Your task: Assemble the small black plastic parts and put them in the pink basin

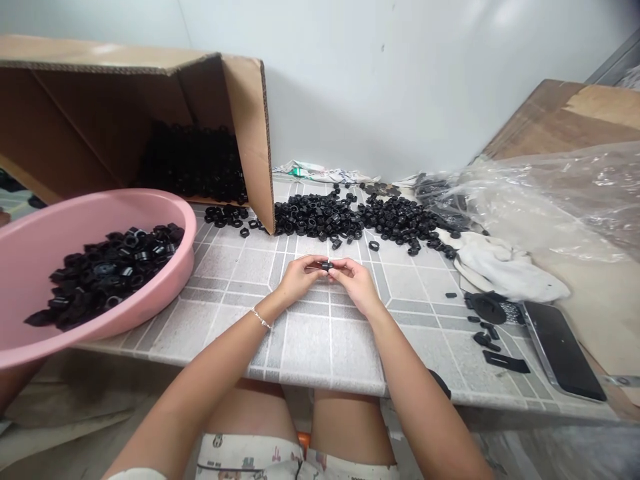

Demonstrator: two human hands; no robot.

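Observation:
My left hand (pixel 299 277) and my right hand (pixel 356 283) meet over the middle of the tiled table (pixel 320 340). Together they pinch one small black plastic ring (pixel 327 266) between their fingertips. A thin bracelet sits on my left wrist. Just beyond the hands lies a heap of loose black rings (pixel 360 219). A pink basin (pixel 165 293) at the left holds several more black rings.
A cardboard box (pixel 250 133) lies on its side at the back left, with black rings inside. At the right are a clear plastic bag (pixel 555 200), a white cloth (pixel 505 270), a dark phone (pixel 563 350) and a few black parts (pixel 493 320).

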